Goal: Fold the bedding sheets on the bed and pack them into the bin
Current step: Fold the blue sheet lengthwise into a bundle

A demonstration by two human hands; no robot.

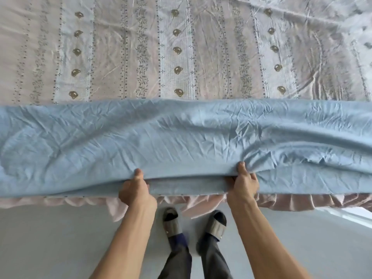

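Observation:
A light blue sheet (pixel 181 137) lies folded in a long wrinkled band across the near side of the bed, from the left edge of the view to the right. My left hand (pixel 135 191) grips its near folded edge, thumb on top and fingers underneath. My right hand (pixel 243 184) pinches the same edge about a shoulder's width to the right. Between my hands the edge is lifted a little, and a lower layer of the blue cloth shows under it. No bin is in view.
Under the blue sheet the bed wears a pale pink and blue patterned cover (pixel 181 47) with small bears. Its pink ruffled skirt (pixel 281 202) hangs at the bed's near edge. My slippered feet (pixel 193 222) stand on a grey floor (pixel 60 238).

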